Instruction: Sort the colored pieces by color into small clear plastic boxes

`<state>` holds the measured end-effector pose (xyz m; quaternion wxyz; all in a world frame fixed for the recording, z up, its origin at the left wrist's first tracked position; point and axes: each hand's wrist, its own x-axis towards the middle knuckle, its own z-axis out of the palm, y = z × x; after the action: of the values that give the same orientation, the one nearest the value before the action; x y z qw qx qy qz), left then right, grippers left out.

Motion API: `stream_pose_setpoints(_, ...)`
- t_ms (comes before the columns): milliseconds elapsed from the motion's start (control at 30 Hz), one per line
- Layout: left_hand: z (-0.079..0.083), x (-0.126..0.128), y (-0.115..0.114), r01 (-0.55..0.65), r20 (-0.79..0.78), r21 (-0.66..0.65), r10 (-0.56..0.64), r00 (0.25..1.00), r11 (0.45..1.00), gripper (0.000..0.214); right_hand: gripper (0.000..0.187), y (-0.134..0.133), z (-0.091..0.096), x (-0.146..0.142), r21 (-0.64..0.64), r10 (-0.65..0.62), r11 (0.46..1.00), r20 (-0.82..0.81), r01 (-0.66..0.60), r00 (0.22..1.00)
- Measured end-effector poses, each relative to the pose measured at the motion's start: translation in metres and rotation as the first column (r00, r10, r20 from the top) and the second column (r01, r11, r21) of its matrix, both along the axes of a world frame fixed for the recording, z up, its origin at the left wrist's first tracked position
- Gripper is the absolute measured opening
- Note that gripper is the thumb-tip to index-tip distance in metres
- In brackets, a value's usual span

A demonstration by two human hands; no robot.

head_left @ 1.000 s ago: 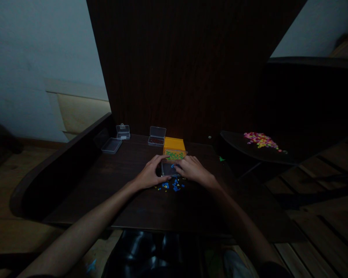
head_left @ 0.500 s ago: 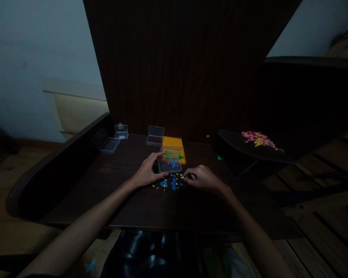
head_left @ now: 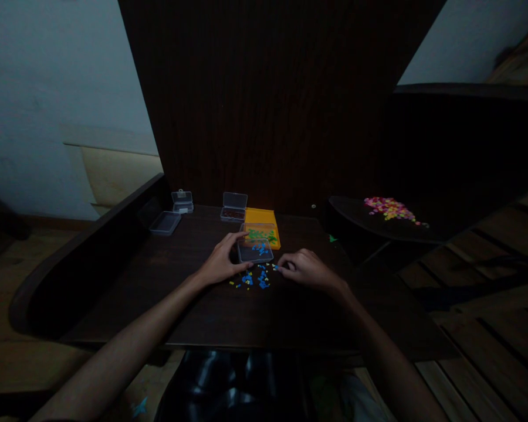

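Holding the clear box [head_left: 247,252], its long axis left-to-right

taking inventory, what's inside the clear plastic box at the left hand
Small blue pieces lie inside the clear plastic box; the left hand hides part of its edge.

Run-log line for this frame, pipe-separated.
left hand: holds clear plastic tray | right hand: pinches blue piece | wooden table: blue and yellow pieces

Left fingers [head_left: 239,235] hold clear box [head_left: 247,252]; right fingers [head_left: 289,257] pinch blue piece [head_left: 276,267].
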<state>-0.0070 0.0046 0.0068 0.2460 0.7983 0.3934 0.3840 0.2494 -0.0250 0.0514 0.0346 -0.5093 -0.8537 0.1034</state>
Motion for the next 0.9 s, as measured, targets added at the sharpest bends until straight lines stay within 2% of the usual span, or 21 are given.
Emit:
stream_pose_setpoints(100,0.002,0.0,-0.002,0.007,-0.005,-0.006,-0.007,1.0,1.0,0.07,0.021,0.01,0.017,0.001,0.063,-0.003,0.998,-0.086,0.008,0.996)
stream_pose_setpoints(200,0.002,0.001,-0.003,0.01,-0.005,-0.01,-0.01,1.0,1.0,0.069,0.021,0.021,0.025,-0.004,0.081,0.035,0.996,-0.032,-0.032,0.999)
stream_pose_setpoints(500,0.0,0.002,-0.003,0.04,-0.02,0.007,-0.039,0.999,0.999,0.07,0.019,0.038,0.029,-0.03,-0.003,0.139,0.99,0.225,-0.142,0.964)
stream_pose_setpoints(633,0.0,0.002,-0.004,0.037,-0.031,-0.002,-0.037,0.999,0.999,0.07,0.016,0.038,0.031,-0.034,-0.041,0.136,0.991,0.248,-0.13,0.959)
stream_pose_setpoints(900,0.002,0.002,-0.004,0.043,-0.02,0.001,-0.043,0.999,0.999,0.07,0.015,0.037,0.028,-0.032,-0.003,0.109,0.994,0.249,-0.112,0.962)
